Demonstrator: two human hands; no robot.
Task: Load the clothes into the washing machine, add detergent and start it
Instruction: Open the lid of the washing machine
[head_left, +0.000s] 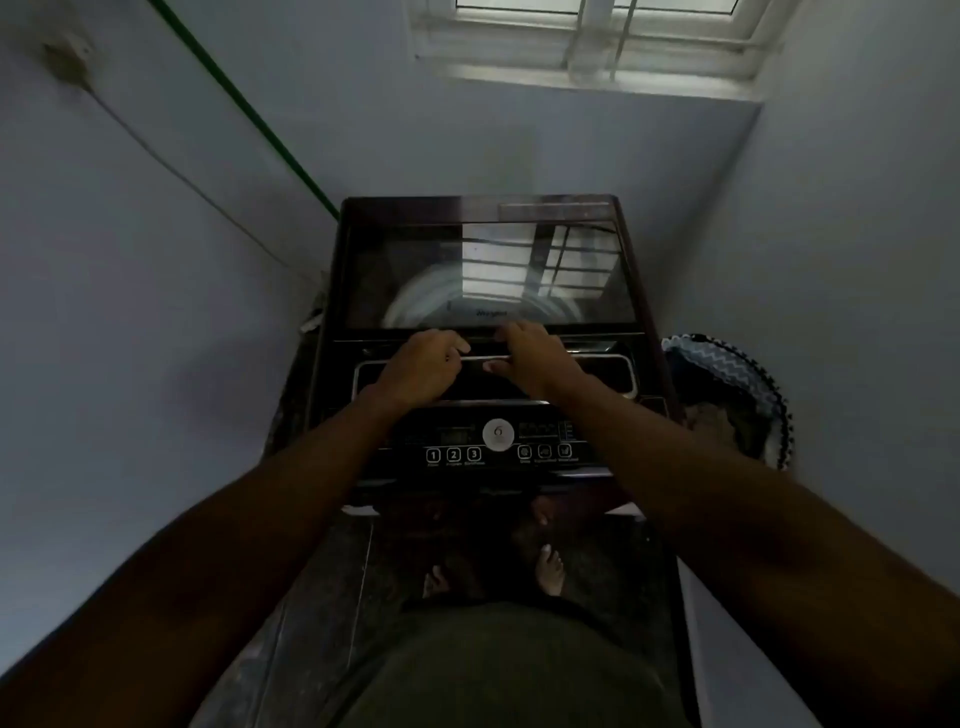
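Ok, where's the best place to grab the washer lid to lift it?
Grip the lid by its front edge, at the silver handle bar, coming from the front. The glass is flat and offers no other hold; the left hand and right hand are there.

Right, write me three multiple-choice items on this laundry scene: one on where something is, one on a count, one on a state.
1. Where is the laundry basket?
A. To the right of the washing machine
B. On top of the lid
C. By the left wall

2. How many numbered buttons sit in a row on the control panel?
A. One
B. Three
C. Six

3. What state is the glass lid in?
A. Folded fully open
B. Taken off
C. Down over the drum

Answers:
1 A, the basket stands on the floor off the machine's right side.
2 B, the buttons read 1, 2 and 3.
3 C, the lid lies flat, with the left hand and right hand at its front handle.
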